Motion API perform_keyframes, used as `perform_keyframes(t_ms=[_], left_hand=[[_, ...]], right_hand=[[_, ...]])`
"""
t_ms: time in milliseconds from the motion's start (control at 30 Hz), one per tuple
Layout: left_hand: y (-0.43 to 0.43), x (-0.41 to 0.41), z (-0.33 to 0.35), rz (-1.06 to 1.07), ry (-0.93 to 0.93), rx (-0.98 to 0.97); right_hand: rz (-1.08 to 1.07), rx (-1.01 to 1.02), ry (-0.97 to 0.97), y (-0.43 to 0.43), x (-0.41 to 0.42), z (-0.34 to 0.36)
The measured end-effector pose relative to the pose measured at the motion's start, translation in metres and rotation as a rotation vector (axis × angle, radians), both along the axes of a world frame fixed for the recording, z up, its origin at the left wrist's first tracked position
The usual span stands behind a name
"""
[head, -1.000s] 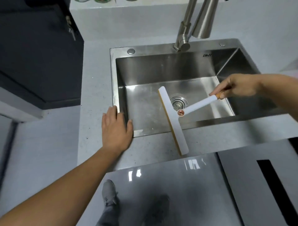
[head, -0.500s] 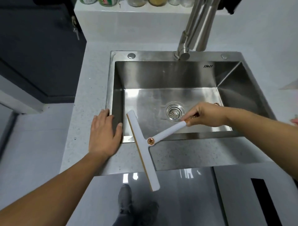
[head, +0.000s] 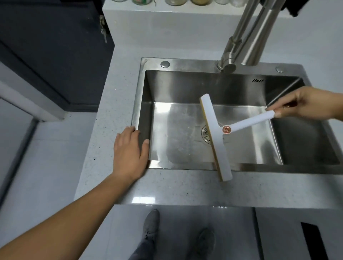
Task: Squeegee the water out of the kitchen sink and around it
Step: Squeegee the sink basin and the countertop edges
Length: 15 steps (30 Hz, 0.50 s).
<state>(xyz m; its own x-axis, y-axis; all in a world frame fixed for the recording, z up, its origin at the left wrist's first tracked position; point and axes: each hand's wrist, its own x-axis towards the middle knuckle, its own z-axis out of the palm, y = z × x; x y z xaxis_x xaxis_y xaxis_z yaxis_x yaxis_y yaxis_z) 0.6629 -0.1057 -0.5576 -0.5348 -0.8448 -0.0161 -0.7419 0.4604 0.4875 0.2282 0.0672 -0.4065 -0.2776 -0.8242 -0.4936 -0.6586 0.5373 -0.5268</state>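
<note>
A stainless steel sink is set into a pale speckled counter. My right hand pinches the end of the handle of a white squeegee with a copper rivet. Its long blade hangs over the basin, crossing above the drain, with the near end reaching over the sink's front rim. My left hand lies flat on the counter at the sink's left front corner, thumb hooked over the rim, holding nothing.
A steel faucet rises from the back rim and leans right over the basin. Jars line a ledge behind the sink. A dark cabinet stands to the left. My shoes show below the counter's front edge.
My right hand has carried the squeegee from the front left rim back to the right, over the drain. My left hand stays at the sink's left corner.
</note>
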Motion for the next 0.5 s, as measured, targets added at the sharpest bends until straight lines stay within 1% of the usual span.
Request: perform_keyframes(t_ms=[33,100,167,233,300,367,500], left_hand=[[-0.001,-0.003,0.001,0.041,0.033,0.010],[0.000,-0.007,0.005,0.139,0.108,0.031],[0.006,-0.009,0.009,0.230,0.165,0.024],[0.024,-0.013,0.008,0.286,0.188,0.010],[0.048,-0.025,0.008,0.297,0.178,0.004],[0.072,-0.044,0.007,0.276,0.154,0.007],[0.110,-0.086,0.003,0.216,0.136,0.041]], right_hand=[[0.026,-0.007,-0.035,-0.009,0.009,-0.001],[0.177,0.036,-0.038,-0.021,0.038,-0.013],[0.364,0.023,0.042,-0.030,0.067,-0.039],[0.469,0.016,0.068,-0.026,0.077,-0.066],[0.472,0.023,0.041,-0.019,0.064,-0.079],[0.428,0.026,0.017,-0.009,0.039,-0.078],[0.331,0.051,0.004,0.011,-0.033,-0.064]])
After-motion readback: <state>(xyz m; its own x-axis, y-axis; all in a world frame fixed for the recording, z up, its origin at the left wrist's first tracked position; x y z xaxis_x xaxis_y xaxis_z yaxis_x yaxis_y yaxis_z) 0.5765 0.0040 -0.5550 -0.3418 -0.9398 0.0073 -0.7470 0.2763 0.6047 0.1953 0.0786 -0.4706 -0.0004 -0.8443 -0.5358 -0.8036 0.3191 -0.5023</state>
